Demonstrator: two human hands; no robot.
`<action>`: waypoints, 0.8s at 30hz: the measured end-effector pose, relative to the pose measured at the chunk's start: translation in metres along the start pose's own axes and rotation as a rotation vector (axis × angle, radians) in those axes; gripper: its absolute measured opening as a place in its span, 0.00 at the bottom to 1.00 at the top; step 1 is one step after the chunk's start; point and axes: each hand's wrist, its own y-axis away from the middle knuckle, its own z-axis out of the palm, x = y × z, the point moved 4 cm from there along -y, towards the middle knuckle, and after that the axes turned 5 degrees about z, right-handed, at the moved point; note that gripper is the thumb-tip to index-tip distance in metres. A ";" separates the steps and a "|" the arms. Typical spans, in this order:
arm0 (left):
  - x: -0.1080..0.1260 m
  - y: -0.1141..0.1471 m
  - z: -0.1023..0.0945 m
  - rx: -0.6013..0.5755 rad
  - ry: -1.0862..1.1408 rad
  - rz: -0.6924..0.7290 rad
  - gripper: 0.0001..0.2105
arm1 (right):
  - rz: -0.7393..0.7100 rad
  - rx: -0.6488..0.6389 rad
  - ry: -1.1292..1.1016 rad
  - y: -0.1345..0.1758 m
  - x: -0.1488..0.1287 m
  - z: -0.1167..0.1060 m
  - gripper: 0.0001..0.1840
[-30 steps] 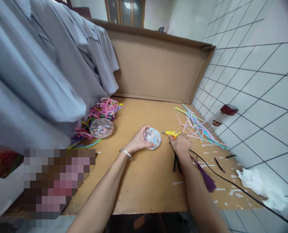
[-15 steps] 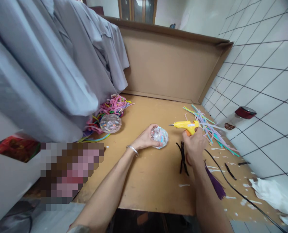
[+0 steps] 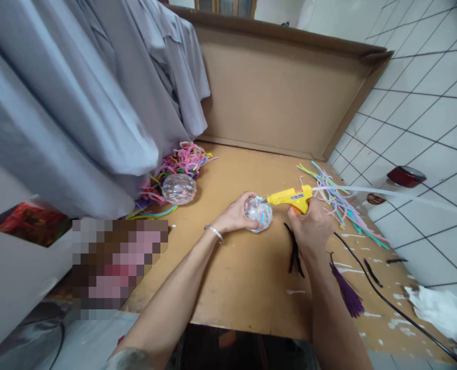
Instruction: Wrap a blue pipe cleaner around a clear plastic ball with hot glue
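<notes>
Two hands: both mine, both busy over the table (image 3: 243, 288), close together near its middle.
Left hand (image 3: 236, 216): I cup the ball (image 3: 259, 213), fingers curled round its near and left side; it sits low over the board, and I cannot tell whether it rests on it.
Right hand (image 3: 309, 228): I wrap my fingers round the grip of the glue gun (image 3: 290, 197), closed tight on it.
Gun axis: long axis runs nearly level, left to right across my view, tilted slightly down toward the tip.
Gun pointing: nozzle aims left, at the ball; its tip meets the ball's upper right side.
Glue stick (image 3: 367, 191): a pale translucent rod sticks out of the gun's back, continuing the same line out to the right.
Cord (image 3: 382, 300): black, trailing from under my right hand toward the near right corner.
Tassel (image 3: 346, 293): purple, lying beside my right forearm.
Black strips (image 3: 294, 254): on the board just under my right hand.
Second ball (image 3: 179, 188): well left of mine, against a heap of pipe cleaners (image 3: 184, 160).
Pastel strips (image 3: 340, 205): fanned out to the right, behind the gun.
Jar (image 3: 400, 180): red-lidded, by the tiled wall.
Cloth (image 3: 77, 103): grey, hanging at the left.
</notes>
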 end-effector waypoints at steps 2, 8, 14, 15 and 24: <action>0.001 0.000 0.000 -0.002 -0.011 -0.005 0.41 | -0.001 -0.009 0.003 0.000 -0.001 0.000 0.16; 0.002 0.000 -0.001 -0.006 -0.024 0.020 0.40 | -0.009 -0.028 -0.005 0.001 -0.004 0.001 0.14; 0.003 0.001 -0.001 0.001 -0.031 0.027 0.39 | -0.017 -0.013 0.012 0.000 -0.003 0.000 0.14; 0.004 0.001 -0.001 0.001 -0.035 0.027 0.39 | -0.020 -0.010 0.012 0.000 -0.003 -0.001 0.14; 0.002 0.001 0.000 -0.009 -0.039 0.031 0.40 | -0.036 0.011 0.012 0.000 -0.004 -0.003 0.13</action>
